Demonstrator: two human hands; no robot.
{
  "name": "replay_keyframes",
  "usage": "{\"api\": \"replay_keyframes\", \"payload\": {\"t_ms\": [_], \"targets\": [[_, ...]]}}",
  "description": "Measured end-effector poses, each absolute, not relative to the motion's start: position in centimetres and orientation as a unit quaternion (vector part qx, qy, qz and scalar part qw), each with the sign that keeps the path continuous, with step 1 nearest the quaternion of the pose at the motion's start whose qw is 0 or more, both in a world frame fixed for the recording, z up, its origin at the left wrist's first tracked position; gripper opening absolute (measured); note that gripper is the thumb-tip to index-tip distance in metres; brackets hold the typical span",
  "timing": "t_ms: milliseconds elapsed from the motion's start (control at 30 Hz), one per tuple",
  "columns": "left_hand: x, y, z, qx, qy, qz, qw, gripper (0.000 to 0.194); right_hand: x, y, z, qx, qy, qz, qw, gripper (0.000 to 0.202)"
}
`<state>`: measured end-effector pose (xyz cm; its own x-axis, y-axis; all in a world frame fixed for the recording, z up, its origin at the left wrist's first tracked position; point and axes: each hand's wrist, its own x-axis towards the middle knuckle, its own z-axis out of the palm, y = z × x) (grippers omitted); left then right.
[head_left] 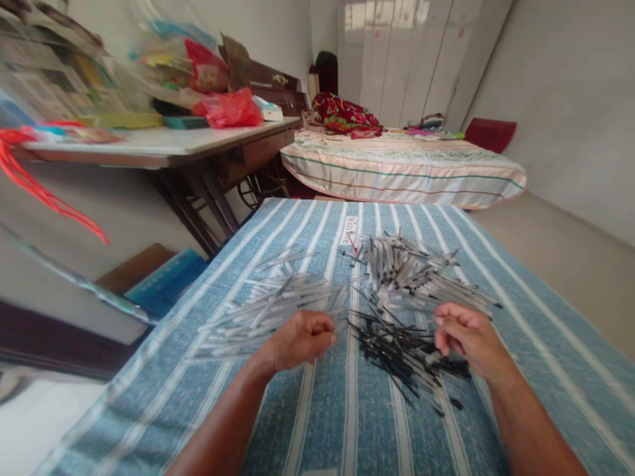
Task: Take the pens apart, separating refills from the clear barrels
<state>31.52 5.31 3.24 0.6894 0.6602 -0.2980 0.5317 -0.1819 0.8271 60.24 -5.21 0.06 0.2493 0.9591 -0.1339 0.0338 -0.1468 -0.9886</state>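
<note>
My left hand (302, 338) hovers with curled fingers over the near edge of a pile of clear pen tubes (262, 307) on a blue striped cloth (347, 410). Whether it holds a tube is blurred. My right hand (466, 336) has its fingers curled above a heap of thin black refills (397, 347). Nothing shows between its fingers. Farther back lies a pile of assembled pens with black tips (417, 271).
A cluttered desk (163, 142) with red plastic bags (231, 109) stands at the left. A bed (401, 165) with a striped cover is behind the cloth. Bare floor (560, 264) runs along the right. Boxes (163, 281) lie at the lower left.
</note>
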Motion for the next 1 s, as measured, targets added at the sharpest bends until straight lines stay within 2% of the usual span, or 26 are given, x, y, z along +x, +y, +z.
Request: {"api": "replay_keyframes", "payload": {"t_ms": [100, 167, 333, 500, 733, 900, 1000], "targets": [[31.3, 5.7, 3.4, 0.842, 0.451, 0.076, 0.286, 0.016, 60.0, -5.3, -0.1, -0.610, -0.438, 0.456, 0.479, 0.013], [31.1, 5.9, 3.4, 0.850, 0.481, 0.089, 0.195, 0.015, 59.9, -5.3, -0.4, -0.611, -0.462, 0.457, 0.453, 0.013], [30.7, 6.2, 3.1, 0.825, 0.541, 0.103, 0.128, 0.016, 60.2, -5.2, -0.9, -0.620, -0.500, 0.448, 0.407, 0.013], [30.4, 6.6, 3.5, 0.802, 0.593, 0.064, 0.027, 0.022, 60.2, -5.1, -0.6, -0.651, -0.524, 0.425, 0.349, 0.011], [29.3, 7.5, 3.3, 0.794, 0.605, 0.049, -0.036, 0.026, 60.1, -5.0, 0.1, -0.650, -0.569, 0.382, 0.328, 0.018], [29.2, 7.7, 3.0, 0.792, 0.603, 0.058, -0.069, 0.031, 60.7, -4.4, -1.0, -0.696, -0.553, 0.225, 0.400, 0.018], [29.4, 7.8, 2.9, 0.795, 0.597, 0.070, -0.079, 0.033, 61.4, -4.0, -1.9, -0.761, -0.533, 0.082, 0.360, 0.017]]}}
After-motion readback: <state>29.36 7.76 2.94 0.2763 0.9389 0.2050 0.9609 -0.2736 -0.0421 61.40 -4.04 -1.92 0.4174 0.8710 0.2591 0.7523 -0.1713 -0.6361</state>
